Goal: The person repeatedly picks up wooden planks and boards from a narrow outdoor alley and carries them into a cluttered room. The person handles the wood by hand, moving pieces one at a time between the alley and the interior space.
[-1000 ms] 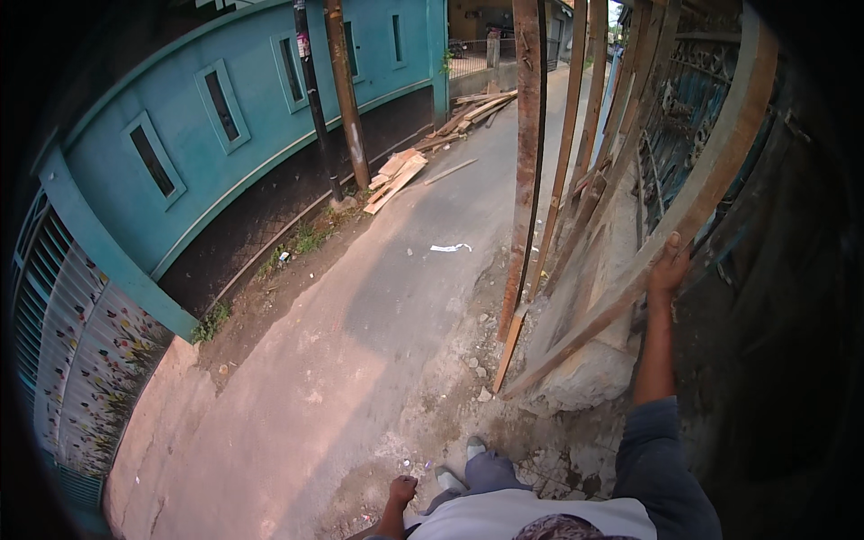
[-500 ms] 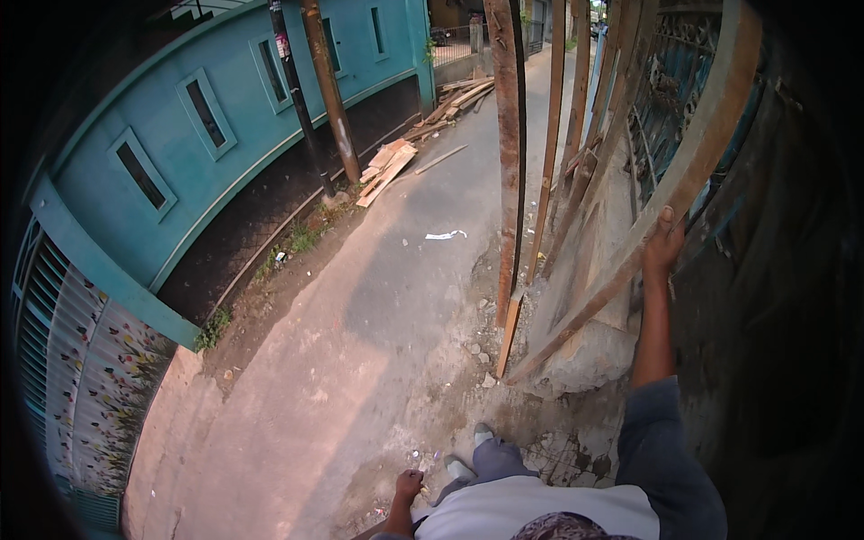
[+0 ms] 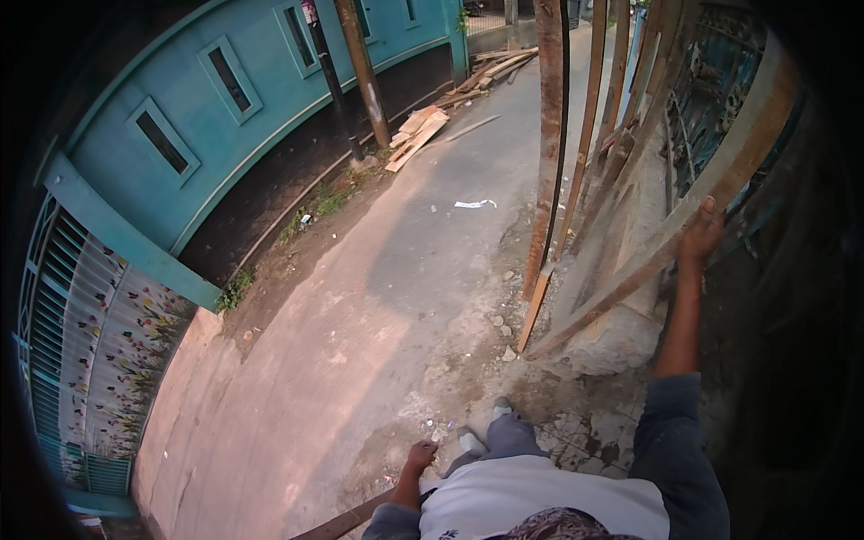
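Note:
My right hand (image 3: 702, 231) is raised at the right and wrapped round a long wooden beam (image 3: 625, 286). The beam slants from the broken pavement near my feet up to the upper right, and the fisheye view bends it. Down by my left side hangs my left hand (image 3: 420, 454), its fingers loosely curled with nothing visible in them. A brown plank (image 3: 346, 521) shows behind my left forearm; I cannot tell what supports it. Ahead of the beam stands an upright timber post (image 3: 548, 144), with a shorter, lighter piece of wood (image 3: 535, 310) at its foot.
More upright poles (image 3: 589, 117) stand along a low concrete wall (image 3: 621, 346) with metal grillework at the right. Loose boards (image 3: 419, 135) lie across the lane by two utility poles (image 3: 364, 72) and a teal wall (image 3: 193, 90). Stones (image 3: 509, 353) litter the pavement. A gate (image 3: 117, 351) stands left.
My view has swung slightly left, so the lane and timbers sit farther right and higher. My right hand keeps its hold on the beam; my left hand stays low at my side.

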The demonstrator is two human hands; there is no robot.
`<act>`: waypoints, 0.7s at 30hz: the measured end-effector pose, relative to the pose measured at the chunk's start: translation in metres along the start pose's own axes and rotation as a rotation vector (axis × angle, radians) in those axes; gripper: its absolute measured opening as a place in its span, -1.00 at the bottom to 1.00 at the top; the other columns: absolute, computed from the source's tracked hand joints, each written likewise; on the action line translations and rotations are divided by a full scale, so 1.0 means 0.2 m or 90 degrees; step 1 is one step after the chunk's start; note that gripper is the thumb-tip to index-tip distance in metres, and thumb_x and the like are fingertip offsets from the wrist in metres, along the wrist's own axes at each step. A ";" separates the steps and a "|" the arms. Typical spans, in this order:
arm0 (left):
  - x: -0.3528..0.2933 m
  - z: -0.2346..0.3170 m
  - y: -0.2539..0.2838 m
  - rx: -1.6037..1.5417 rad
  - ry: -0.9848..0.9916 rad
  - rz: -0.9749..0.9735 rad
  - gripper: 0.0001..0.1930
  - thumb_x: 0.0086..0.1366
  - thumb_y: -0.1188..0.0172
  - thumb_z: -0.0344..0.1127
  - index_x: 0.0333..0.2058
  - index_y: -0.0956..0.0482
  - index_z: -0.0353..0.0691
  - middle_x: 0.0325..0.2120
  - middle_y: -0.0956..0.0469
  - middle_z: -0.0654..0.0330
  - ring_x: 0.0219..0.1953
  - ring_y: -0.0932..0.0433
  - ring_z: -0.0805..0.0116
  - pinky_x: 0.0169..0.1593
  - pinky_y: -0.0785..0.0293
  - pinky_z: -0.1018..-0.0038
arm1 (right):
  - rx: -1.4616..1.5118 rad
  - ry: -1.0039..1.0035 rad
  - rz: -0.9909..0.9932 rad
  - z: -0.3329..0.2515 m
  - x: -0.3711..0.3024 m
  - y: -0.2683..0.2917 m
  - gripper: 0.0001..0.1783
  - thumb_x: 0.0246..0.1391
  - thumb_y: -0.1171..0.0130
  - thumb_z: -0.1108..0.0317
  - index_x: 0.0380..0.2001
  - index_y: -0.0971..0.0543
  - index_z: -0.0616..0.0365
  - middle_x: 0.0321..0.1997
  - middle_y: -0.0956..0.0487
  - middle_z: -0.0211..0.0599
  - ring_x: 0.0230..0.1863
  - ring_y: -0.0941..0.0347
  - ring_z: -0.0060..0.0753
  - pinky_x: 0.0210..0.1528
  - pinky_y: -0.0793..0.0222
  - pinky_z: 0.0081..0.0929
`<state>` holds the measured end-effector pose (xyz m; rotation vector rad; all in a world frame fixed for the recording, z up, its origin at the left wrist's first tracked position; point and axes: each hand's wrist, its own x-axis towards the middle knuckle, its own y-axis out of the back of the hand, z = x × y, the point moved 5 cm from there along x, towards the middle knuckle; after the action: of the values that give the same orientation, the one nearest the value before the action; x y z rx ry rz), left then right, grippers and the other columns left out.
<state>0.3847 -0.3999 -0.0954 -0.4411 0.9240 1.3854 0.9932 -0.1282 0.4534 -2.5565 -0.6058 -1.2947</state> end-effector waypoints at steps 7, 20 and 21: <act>0.01 0.04 -0.09 0.088 -0.043 -0.122 -0.57 0.21 -0.26 0.01 -0.12 -0.62 -0.24 -0.35 -0.60 0.07 -0.39 -0.59 0.31 -0.40 -0.54 0.36 | 0.013 -0.024 0.000 0.04 -0.01 -0.08 -0.25 0.30 0.05 -0.21 0.12 -0.41 0.37 -0.02 -0.54 -0.06 -0.02 -0.44 -0.25 0.07 -0.31 -0.38; 0.03 -0.04 -0.10 0.241 -0.014 -0.161 -0.41 0.22 -0.18 0.14 0.08 -0.52 -0.15 -0.05 -0.56 -0.01 -0.20 -0.62 0.10 -0.32 -0.62 0.21 | -0.185 -0.061 -0.088 0.56 0.07 0.04 -0.47 0.38 0.09 0.04 0.14 -0.47 0.29 0.12 -0.52 0.09 0.14 -0.45 0.07 0.19 -0.32 -0.21; 0.03 -0.08 -0.11 0.258 -0.027 -0.155 -0.42 0.22 -0.18 0.14 0.06 -0.53 -0.16 -0.07 -0.57 -0.01 -0.20 -0.62 0.11 -0.32 -0.62 0.21 | -0.199 -0.058 -0.099 0.60 0.08 0.04 -0.46 0.38 0.10 0.03 0.15 -0.46 0.28 0.14 -0.52 0.08 0.15 -0.45 0.08 0.19 -0.32 -0.20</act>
<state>0.3999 -0.4117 -0.1158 -0.2054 1.0494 0.9524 1.0920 -0.0881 0.3948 -2.8844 -0.6802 -1.4289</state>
